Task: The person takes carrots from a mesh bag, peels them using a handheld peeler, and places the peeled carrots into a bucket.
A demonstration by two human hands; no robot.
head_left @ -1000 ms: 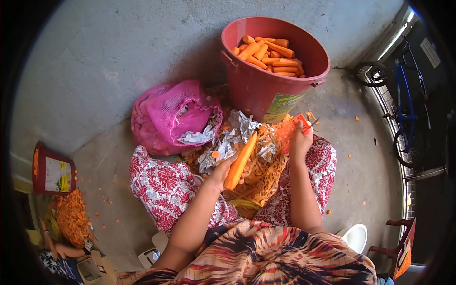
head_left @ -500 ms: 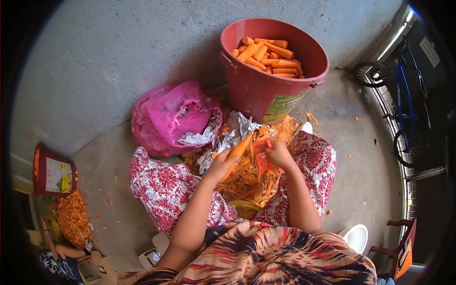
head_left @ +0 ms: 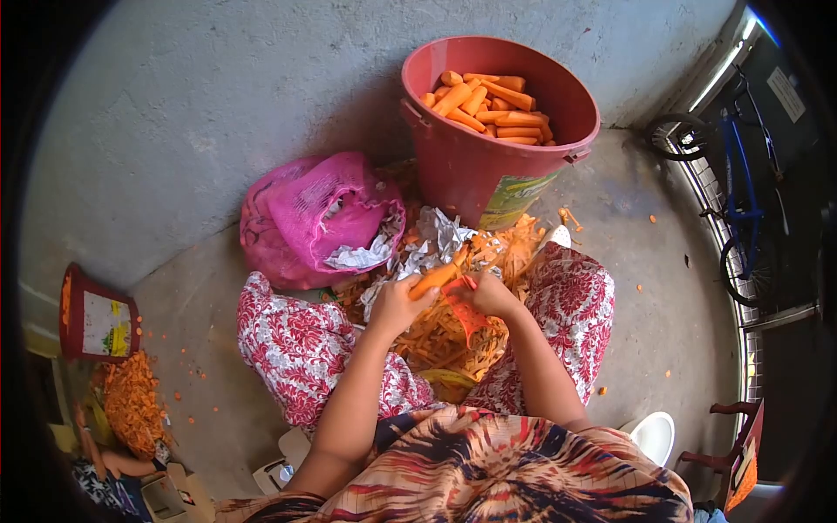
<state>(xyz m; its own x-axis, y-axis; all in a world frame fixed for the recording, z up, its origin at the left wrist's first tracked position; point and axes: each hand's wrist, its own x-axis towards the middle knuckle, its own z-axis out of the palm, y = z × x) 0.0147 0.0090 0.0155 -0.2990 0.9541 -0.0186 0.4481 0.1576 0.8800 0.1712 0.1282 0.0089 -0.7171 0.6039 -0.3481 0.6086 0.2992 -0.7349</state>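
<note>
In the head view, my left hand (head_left: 397, 305) is wrapped round a carrot (head_left: 434, 281), whose far end points up and to the right. My right hand (head_left: 493, 296) grips a flat red-orange tool, seemingly a peeler (head_left: 468, 310), beside the carrot; its blade cannot be made out. Below both hands, between my legs, lies a heap of carrot peelings (head_left: 449, 349). Crumpled silvery paper (head_left: 433, 240) lies just beyond the hands. Farther off, a big red tub (head_left: 462, 183) holds many peeled carrots (head_left: 519, 119).
A pink mesh sack (head_left: 301, 218) leans near the wall, left of the tub. At far left are a smaller red bucket (head_left: 105, 314), another peelings pile (head_left: 135, 405) and another person's arm (head_left: 91, 449). A blue bicycle (head_left: 741, 192) stands right, near a white bowl (head_left: 654, 436).
The carrot has tilted lower, toward my right hand. My right hand has drawn slightly back and left, and the red-orange tool is turned. The whole view has shifted slightly.
</note>
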